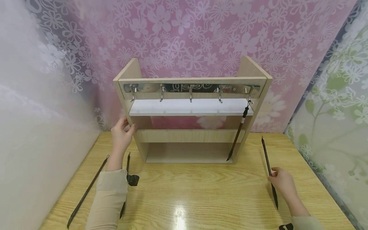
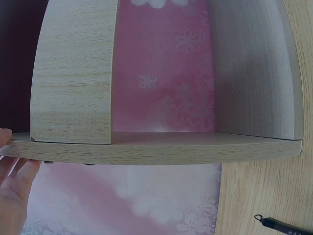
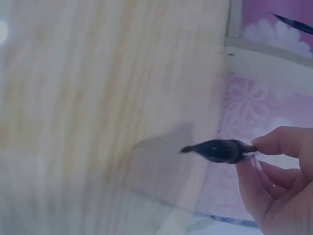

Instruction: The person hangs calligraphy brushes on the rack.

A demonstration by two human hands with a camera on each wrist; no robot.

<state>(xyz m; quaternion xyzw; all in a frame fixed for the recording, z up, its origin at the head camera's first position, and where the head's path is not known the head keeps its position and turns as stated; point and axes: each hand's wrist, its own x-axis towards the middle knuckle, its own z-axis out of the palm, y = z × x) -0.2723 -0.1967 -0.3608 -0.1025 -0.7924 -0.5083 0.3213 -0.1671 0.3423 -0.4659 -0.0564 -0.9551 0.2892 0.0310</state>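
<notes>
A light wooden desk shelf (image 1: pixel 191 136) stands at the back of the table, with a metal strip of several hooks along its top. My left hand (image 1: pixel 122 136) grips the shelf's left side panel (image 2: pixel 171 153); in the left wrist view the thumb and fingers lie on opposite faces of it. On the right, my right hand (image 1: pixel 283 182) pinches a dark calligraphy brush (image 1: pixel 266 156) by its shaft, bristles toward me. The right wrist view shows that brush's dark bristle head (image 3: pixel 220 151) beyond the fingertips. Another calligraphy brush (image 1: pixel 239 131) hangs by its loop from the rightmost hook (image 1: pixel 250 94).
Two more dark brushes lie at the left: a long brush (image 1: pixel 87 191) and a second brush (image 1: pixel 128 162) partly hidden by my left sleeve. A black piece (image 1: pixel 133 180) lies by the second. Another black item (image 1: pixel 286 226) shows near my right sleeve. Flower-patterned walls surround the table.
</notes>
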